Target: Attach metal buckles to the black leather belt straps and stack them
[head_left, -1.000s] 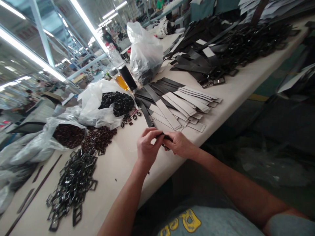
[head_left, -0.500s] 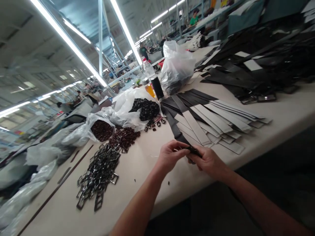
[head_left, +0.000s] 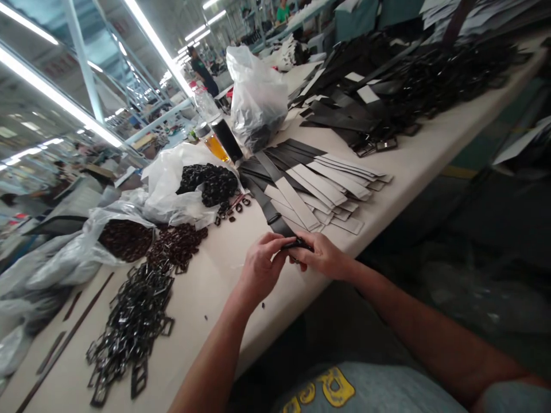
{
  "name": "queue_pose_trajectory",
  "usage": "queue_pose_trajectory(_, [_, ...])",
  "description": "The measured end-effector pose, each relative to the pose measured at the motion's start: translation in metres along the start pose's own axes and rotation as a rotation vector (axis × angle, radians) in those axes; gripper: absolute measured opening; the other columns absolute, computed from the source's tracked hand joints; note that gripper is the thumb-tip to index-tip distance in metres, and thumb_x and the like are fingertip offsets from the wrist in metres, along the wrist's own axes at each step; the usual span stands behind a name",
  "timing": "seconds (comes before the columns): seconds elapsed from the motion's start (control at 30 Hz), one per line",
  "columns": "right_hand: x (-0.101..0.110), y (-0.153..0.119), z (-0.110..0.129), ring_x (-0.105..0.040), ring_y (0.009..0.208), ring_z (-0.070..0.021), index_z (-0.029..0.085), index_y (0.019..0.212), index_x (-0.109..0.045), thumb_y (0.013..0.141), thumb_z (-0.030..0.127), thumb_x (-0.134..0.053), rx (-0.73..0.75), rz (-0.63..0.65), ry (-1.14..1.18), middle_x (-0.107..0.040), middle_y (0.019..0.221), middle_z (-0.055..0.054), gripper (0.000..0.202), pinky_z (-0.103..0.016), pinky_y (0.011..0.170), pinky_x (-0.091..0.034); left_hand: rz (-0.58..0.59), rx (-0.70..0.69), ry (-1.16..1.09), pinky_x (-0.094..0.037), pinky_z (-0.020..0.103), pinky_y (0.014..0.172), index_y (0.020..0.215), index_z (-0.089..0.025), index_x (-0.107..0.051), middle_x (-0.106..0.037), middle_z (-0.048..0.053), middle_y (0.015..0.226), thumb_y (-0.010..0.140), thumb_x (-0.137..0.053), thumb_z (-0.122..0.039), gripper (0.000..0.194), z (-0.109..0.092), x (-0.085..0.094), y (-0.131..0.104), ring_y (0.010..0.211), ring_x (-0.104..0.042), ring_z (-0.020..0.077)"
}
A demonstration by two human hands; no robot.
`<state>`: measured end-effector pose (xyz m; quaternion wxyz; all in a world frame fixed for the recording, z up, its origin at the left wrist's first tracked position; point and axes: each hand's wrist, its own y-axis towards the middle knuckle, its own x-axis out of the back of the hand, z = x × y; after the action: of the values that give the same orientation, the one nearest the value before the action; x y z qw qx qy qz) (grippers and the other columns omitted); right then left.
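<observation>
My left hand (head_left: 263,267) and my right hand (head_left: 322,255) meet over the near edge of the table. Both have their fingers closed on the end of a black strap (head_left: 278,222), where a dark buckle (head_left: 299,244) shows between the fingertips. The strap runs away from me, with a dark loop around it, toward a fan of straps with pale undersides (head_left: 327,183) just beyond my hands. To the left lies a heap of metal buckles (head_left: 133,321), and behind it a pile of small brown loops (head_left: 178,244).
Plastic bags hold black loops (head_left: 209,182) and brown pieces (head_left: 125,240). A black cylinder (head_left: 227,140), an amber bottle (head_left: 213,143) and a white bag (head_left: 256,92) stand behind. Finished-looking black straps (head_left: 353,117) heap at the back right. A person (head_left: 202,71) stands far off.
The view has swung right and down, so the table items sit farther left and my shirt shows. Both hands still hold the strap end, with the buckle now more visible.
</observation>
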<state>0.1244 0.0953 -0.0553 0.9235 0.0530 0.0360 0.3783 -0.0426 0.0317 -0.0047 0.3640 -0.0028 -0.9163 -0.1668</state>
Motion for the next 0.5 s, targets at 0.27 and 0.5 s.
queue_pose_trajectory(0.27, [-0.005, -0.002, 0.001, -0.052, 0.047, -0.0092, 0.014, 0.089, -0.063, 0.088, 0.051, -0.060, 0.018, -0.155, 0.085, -0.059, 0.062, 0.001, 0.037, -0.019, 0.040, -0.042, -0.281, 0.319, -0.598, -0.052, 0.023, 0.068, 0.091, -0.020, -0.065, -0.068, -0.002, 0.075, 0.077, -0.079, -0.027, 0.021, 0.004, -0.017, -0.001, 0.067, -0.065, 0.0119])
queue_pose_trajectory(0.5, [-0.006, -0.009, -0.003, -0.048, 0.042, -0.0081, 0.016, 0.079, -0.059, 0.085, 0.043, -0.062, -0.001, -0.177, 0.067, -0.055, 0.058, 0.003, 0.028, -0.019, 0.038, -0.040, -0.448, 0.791, -1.277, -0.055, 0.026, 0.071, 0.093, -0.013, -0.067, -0.075, 0.008, 0.086, 0.098, -0.050, -0.050, 0.041, 0.000, -0.014, 0.033, 0.074, -0.072, 0.0147])
